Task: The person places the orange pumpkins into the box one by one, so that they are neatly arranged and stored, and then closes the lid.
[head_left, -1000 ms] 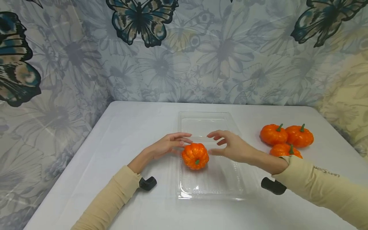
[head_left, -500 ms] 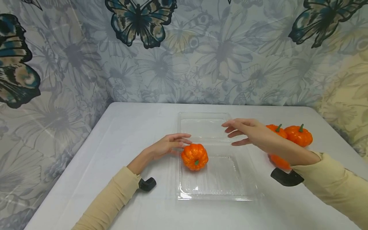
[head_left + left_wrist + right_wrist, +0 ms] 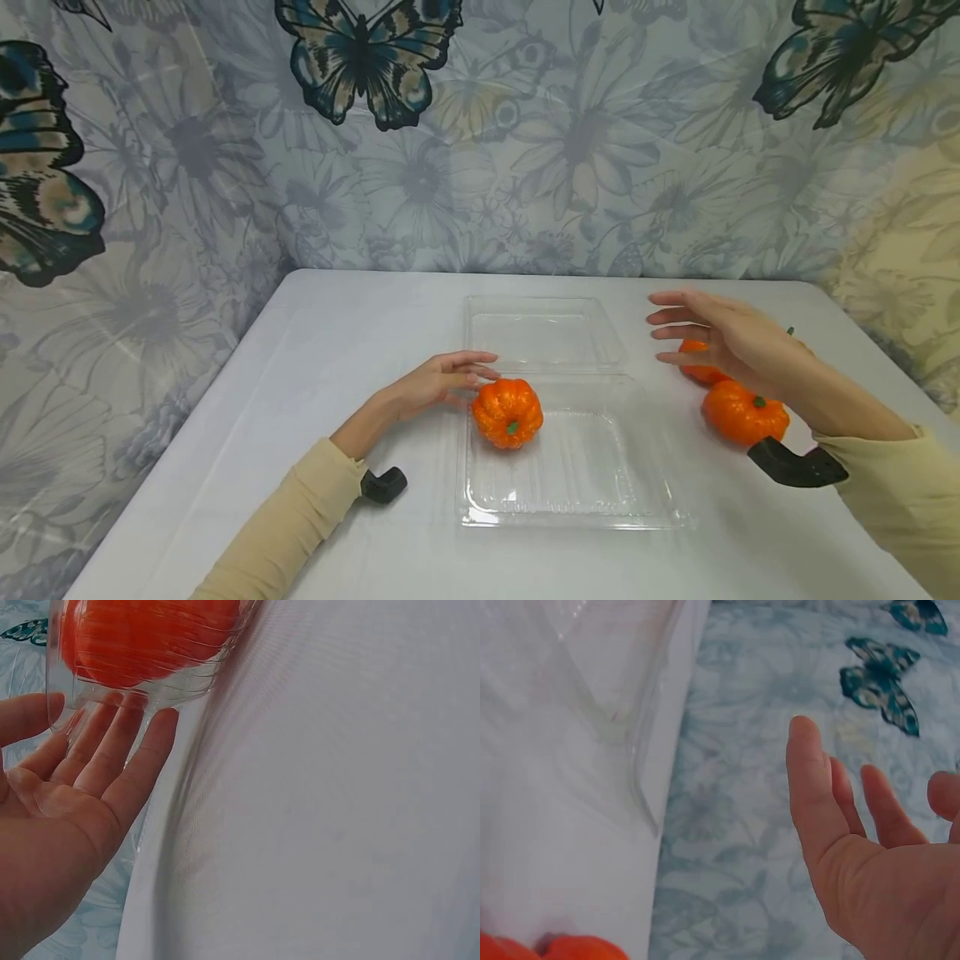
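Note:
A small orange pumpkin with a green stem sits at the left of a clear plastic clamshell container, whose lid lies opened back. My left hand is at the container's left wall, fingers extended. In the left wrist view the fingertips appear to touch the clear wall beside the pumpkin. My right hand hovers over the right-hand pumpkins, fingers spread and holding nothing. Of these, the front pumpkin shows well; a rear pumpkin and another behind are mostly hidden by the hand.
A white-covered table bears everything. Patterned fabric with butterflies and flowers hangs behind and at the sides. A black wrist mount sticks out below the right sleeve, and another mount below the left.
My right hand has left the pumpkin in the container and moved right, over the other pumpkins. My left hand and the pumpkin in the container have stayed in place.

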Action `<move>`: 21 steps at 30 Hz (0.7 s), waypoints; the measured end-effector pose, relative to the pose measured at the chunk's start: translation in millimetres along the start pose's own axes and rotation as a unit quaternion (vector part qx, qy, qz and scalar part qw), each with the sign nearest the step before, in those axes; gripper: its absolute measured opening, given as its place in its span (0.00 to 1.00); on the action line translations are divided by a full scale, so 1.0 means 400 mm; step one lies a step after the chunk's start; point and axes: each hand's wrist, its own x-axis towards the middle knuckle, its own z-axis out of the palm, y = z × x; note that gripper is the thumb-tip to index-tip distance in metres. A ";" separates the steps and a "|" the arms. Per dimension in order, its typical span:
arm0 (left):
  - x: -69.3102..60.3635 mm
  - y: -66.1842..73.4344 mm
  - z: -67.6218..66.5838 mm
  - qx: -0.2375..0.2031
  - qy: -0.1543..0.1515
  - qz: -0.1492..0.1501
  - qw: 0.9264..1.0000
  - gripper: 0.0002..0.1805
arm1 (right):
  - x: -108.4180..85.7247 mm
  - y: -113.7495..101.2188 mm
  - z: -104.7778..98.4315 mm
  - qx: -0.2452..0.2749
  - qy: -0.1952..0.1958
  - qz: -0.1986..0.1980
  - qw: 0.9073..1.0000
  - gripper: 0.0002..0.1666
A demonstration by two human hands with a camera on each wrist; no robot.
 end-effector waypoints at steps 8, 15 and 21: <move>-0.003 0.002 -0.005 0.000 0.000 0.008 1.000 0.28 | -0.038 0.036 -0.108 0.047 -0.023 -0.006 0.999 0.25; -0.002 -0.002 -0.006 0.005 -0.002 0.002 1.000 0.28 | -0.077 0.071 -0.185 0.084 -0.029 0.024 0.996 0.27; 0.000 -0.006 -0.003 0.003 -0.004 0.004 1.000 0.28 | -0.109 0.095 -0.225 0.158 -0.041 -0.022 0.986 0.29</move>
